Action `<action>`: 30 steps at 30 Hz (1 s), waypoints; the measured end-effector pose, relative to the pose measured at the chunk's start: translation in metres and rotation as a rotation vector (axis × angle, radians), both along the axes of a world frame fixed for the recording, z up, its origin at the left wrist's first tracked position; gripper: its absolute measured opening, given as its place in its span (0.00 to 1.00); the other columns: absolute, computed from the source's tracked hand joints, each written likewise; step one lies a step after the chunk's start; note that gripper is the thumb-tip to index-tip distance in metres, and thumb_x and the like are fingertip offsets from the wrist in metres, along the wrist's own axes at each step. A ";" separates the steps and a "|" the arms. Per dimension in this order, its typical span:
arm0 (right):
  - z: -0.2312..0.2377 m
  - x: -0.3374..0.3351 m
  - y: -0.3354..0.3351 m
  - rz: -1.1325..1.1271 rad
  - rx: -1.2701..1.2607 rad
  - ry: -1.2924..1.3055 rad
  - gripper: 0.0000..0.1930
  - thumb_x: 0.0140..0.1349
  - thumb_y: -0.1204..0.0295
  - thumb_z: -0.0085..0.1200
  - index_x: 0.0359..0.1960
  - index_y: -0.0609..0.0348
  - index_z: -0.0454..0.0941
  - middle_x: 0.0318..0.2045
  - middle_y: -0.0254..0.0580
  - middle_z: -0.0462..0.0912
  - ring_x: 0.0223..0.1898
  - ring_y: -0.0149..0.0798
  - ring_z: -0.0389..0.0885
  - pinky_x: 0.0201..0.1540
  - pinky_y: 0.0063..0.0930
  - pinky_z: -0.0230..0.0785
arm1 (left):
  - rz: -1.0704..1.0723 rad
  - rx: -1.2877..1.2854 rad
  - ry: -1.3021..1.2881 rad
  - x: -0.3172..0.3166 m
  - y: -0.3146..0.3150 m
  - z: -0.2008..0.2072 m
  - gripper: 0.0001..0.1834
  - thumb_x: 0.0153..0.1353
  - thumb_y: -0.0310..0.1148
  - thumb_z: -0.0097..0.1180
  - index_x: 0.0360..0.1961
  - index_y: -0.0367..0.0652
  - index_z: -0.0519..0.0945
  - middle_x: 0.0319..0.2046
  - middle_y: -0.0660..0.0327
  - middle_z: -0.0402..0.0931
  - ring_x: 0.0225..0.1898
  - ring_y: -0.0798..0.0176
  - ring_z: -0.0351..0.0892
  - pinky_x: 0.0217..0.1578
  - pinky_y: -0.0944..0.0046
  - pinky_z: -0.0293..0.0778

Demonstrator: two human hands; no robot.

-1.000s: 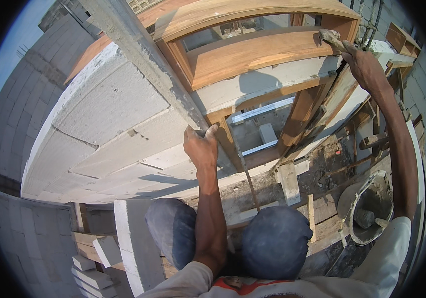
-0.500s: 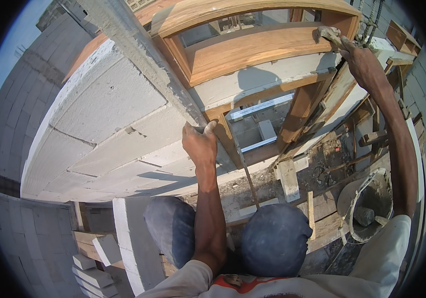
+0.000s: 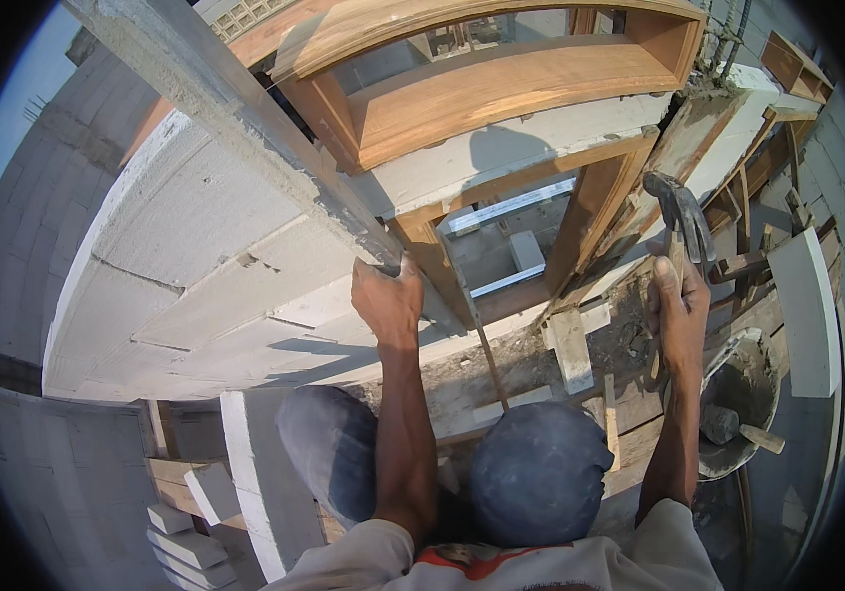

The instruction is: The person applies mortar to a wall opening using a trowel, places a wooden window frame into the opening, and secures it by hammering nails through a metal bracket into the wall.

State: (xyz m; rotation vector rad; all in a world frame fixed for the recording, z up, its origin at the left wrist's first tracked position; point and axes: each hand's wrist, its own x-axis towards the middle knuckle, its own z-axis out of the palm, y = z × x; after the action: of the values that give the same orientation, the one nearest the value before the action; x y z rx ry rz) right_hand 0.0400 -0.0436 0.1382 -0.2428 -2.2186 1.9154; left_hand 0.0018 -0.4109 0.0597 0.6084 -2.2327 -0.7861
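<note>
My left hand (image 3: 389,298) grips the lower end of a long grey mortar-crusted straightedge board (image 3: 235,128) that leans against a white block wall (image 3: 176,266). My right hand (image 3: 678,310) holds a claw hammer (image 3: 680,212) by its handle, head up, in front of the wooden window frame (image 3: 501,89). My knees in dark trousers (image 3: 536,473) are below both hands.
A round bucket (image 3: 747,399) with mortar and a trowel sits at lower right. Wooden scaffold planks (image 3: 570,350) and offcuts lie around it. Several loose white blocks (image 3: 186,532) are stacked at lower left. A white board (image 3: 807,305) stands at right.
My right hand has come down from the upper right corner of the window frame to the level of the sill, with the hammer in it. The left hand stays on the board.
</note>
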 end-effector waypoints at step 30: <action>-0.219 0.242 0.088 -0.055 0.940 -0.642 0.36 0.63 0.68 0.65 0.73 0.54 0.66 0.57 0.68 0.78 0.56 0.71 0.80 0.53 0.60 0.79 | -0.736 0.387 0.373 0.021 0.077 0.096 0.22 0.62 0.31 0.73 0.52 0.32 0.80 0.46 0.53 0.78 0.45 0.62 0.80 0.48 0.61 0.76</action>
State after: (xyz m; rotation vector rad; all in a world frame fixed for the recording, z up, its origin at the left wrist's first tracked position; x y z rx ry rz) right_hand 0.2817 0.0444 -0.0805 -0.8041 -3.1648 0.6140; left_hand 0.0232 -0.3336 0.1556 -0.2268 -1.9438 -1.5723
